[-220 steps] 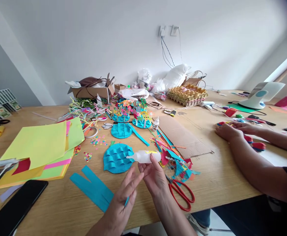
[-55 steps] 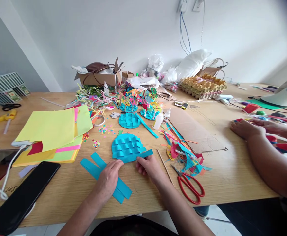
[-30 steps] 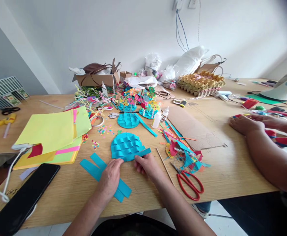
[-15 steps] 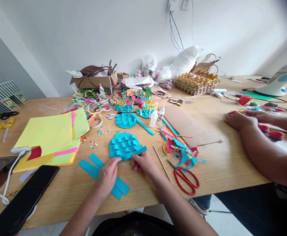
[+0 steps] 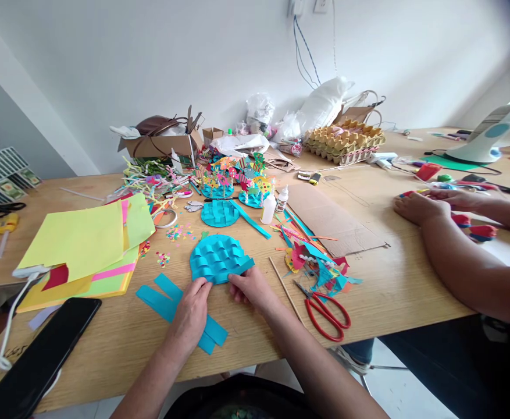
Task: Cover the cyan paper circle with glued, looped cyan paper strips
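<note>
A round blue paper piece (image 5: pixel 216 254) with raised woven loops lies on the table before me. Thumb and fingers of my left hand (image 5: pixel 192 308) pinch its near edge, the wrist passing over several loose blue paper strips (image 5: pixel 159 304). My right hand (image 5: pixel 246 285) grips a blue paper strip (image 5: pixel 246 265) along the lower right edge of the round piece, with the strip's end sticking out past the thumb. To the right lie a thin wooden stick (image 5: pixel 286 290) and red-handled scissors (image 5: pixel 327 314). A second blue woven disc (image 5: pixel 220 213) rests farther back.
Two white glue bottles (image 5: pixel 268 208) stand behind, near a cardboard sheet (image 5: pixel 333 221) and paper scraps (image 5: pixel 320 265). Left are stacked coloured papers (image 5: pixel 75 238) and a black phone (image 5: pixel 40 358). Egg trays (image 5: pixel 346 142) sit at the back. Another person's hands (image 5: pixel 424 203) work at right.
The camera view has shifted slightly, so everything appears a little farther left. Both my hands keep nearly the same hold on the blue paper.
</note>
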`<state>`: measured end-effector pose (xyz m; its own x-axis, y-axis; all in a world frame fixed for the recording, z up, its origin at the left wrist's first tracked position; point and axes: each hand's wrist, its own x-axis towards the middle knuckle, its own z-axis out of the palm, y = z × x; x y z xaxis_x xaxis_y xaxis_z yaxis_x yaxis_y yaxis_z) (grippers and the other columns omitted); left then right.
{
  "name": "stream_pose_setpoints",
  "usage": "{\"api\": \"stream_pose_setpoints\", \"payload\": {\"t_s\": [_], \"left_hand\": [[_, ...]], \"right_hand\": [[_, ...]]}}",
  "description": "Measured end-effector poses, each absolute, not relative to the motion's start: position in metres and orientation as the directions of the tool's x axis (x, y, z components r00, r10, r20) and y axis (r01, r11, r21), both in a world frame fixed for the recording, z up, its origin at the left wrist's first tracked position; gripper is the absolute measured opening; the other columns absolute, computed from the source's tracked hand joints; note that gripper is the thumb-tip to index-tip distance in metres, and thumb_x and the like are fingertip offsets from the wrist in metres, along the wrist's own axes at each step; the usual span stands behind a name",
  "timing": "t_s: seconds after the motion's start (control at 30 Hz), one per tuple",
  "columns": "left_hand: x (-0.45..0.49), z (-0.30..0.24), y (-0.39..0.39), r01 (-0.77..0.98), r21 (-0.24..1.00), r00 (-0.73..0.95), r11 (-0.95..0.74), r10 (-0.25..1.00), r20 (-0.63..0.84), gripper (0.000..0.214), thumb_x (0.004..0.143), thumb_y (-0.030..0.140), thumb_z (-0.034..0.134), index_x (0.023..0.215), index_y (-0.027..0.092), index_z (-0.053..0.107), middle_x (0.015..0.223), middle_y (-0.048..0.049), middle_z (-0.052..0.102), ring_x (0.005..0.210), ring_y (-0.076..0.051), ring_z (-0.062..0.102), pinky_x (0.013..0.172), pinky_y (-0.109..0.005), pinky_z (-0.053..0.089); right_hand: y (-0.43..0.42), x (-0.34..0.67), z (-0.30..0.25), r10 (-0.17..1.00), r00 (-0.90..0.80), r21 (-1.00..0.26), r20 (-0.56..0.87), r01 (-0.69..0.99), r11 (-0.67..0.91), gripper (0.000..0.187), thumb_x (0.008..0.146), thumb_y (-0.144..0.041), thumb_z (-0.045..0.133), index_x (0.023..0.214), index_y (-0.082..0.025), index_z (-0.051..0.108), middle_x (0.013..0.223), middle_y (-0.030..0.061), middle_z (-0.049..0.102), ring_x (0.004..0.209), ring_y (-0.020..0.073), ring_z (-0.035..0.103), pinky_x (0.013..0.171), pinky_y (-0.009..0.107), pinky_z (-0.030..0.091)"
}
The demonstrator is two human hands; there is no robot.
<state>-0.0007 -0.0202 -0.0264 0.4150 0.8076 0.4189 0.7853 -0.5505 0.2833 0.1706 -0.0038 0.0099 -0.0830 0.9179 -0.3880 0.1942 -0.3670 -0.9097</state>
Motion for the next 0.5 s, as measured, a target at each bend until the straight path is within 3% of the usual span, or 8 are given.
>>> {"api": "stream_pose_setpoints", "payload": {"t_s": [0.3,0.5], "left_hand": [[0.004,-0.008,-0.021,0.712,0.369,0.387,-0.597,0.773,0.502,0.026,0.084,0.011,0.036,0.101,0.019,0.055,0.095,-0.0062,0.059,0.091,-0.019,0.059,0.08,-0.032,0.05],[0.023,0.011,-0.011,0.715,0.229,0.505,-0.661,0.714,0.485,0.027,0.078,0.006,0.048,0.099,0.021,0.056,0.103,-0.0046,0.057,0.095,-0.022,0.052,0.083,-0.038,0.047]], "right_hand": [[-0.004,0.171,0.007,0.921,-0.099,-0.916,-0.376,0.186,-0.354,0.028,0.07,-0.017,0.048,0.042,-0.016,0.05,0.032,-0.005,0.047,0.029,0.0057,0.043,0.028,0.014,0.028],[-0.003,0.171,0.005,0.929,-0.098,-0.925,-0.358,0.171,-0.338,0.026,0.072,-0.017,0.047,0.046,-0.017,0.048,0.038,-0.0055,0.05,0.029,0.0057,0.044,0.027,0.014,0.028]]}}
